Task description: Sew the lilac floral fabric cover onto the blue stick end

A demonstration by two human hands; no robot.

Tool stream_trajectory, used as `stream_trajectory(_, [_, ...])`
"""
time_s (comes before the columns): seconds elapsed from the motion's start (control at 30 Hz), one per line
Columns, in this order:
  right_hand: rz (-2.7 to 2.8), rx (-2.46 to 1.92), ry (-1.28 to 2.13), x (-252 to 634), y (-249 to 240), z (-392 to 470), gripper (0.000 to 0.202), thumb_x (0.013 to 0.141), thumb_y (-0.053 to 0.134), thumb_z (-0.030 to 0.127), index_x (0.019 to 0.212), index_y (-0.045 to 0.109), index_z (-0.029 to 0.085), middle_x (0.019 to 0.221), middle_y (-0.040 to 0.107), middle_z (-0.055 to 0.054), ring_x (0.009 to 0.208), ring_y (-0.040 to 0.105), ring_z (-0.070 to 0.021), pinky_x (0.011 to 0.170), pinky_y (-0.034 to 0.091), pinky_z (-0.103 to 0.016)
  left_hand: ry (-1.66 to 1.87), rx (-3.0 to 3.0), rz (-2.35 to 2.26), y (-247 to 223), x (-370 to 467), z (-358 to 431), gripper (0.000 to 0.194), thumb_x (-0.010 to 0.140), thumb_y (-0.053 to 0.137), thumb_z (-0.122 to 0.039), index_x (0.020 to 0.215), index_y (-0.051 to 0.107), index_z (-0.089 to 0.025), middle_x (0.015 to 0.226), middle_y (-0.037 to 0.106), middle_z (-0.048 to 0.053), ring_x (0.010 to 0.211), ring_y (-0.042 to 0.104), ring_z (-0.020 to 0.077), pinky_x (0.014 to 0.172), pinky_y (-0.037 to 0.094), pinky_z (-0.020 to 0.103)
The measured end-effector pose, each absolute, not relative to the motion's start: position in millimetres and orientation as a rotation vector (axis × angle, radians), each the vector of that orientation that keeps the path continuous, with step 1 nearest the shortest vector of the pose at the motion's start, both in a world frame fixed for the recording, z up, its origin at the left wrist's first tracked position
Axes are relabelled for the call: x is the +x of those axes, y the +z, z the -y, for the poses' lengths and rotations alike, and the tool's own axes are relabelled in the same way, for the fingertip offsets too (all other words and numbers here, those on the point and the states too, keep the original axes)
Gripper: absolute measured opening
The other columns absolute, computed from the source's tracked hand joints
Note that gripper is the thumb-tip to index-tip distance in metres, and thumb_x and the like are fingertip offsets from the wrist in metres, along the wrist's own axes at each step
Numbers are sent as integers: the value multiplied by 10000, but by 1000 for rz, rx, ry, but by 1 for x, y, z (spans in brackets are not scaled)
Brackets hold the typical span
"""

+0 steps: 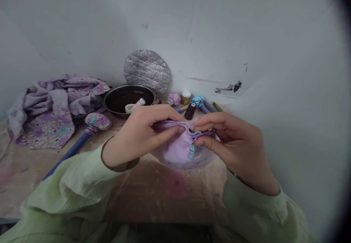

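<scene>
Cloth (177,149), lilac with a small teal-patterned patch, sits at center of frame, top edge bunched into folds. Left hand (145,133) pinches that edge between thumb and fingers, left of center. Right hand (230,137) pinches the gathered folds right of center, fingertips near the left thumb. Both hands closed on cloth. Lower part of cloth spreads out just above the patterned table cover (170,199); contact unclear.

Dark thread spool (189,112) upright just beyond the hands. Behind it, center: white-lidded jar (185,97), purple floral cloth-wrapped knob (173,99) to its left, blue cloth-wrapped knob (197,99) on a blue handle to its right. Black pan (112,110) left of center; white cup (129,108) and tilted white roll (139,103) show at its right side, partly behind left hand. Silver quilted disc (147,71) leans on wall (219,27), upper center. Crumpled purple floral fabric (48,120) at left; floral-wrapped mallet (97,121) with blue handle, lower left.
</scene>
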State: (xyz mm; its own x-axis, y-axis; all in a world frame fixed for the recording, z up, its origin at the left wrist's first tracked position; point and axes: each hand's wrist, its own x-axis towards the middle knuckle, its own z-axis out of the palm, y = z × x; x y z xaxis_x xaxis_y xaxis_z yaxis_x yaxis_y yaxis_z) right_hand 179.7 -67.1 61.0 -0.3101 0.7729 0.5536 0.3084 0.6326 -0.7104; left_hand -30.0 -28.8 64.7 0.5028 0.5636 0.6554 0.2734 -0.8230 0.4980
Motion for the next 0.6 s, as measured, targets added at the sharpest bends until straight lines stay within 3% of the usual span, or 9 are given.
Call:
stream_trajectory(0.17, [1891,-864,502,175,68,70,208,828,742,172,1003,682,266,913,778,55,842,749,-118,754,600,-202,1209,2480,-627,69,-27,30,77,880,630,-164,887,677,-224,837,738,8,736,665,146,670,502,250])
stream_trajectory(0.4, [1881,-993,298,173,72,74,222,781,795,212,978,703,254,832,795,51,788,760,-154,738,610,-251,1122,2445,-538,70,-30,32,163,918,570,-187,960,699,-278,938,741,31,833,682,176,741,530,284])
stream_trajectory(0.6, [1909,-1004,255,173,72,75,224,789,784,185,987,705,252,834,801,66,802,761,-136,762,594,-226,1201,2468,-557,69,-28,34,164,913,580,-141,974,709,-221,936,741,46,829,685,156,728,525,252])
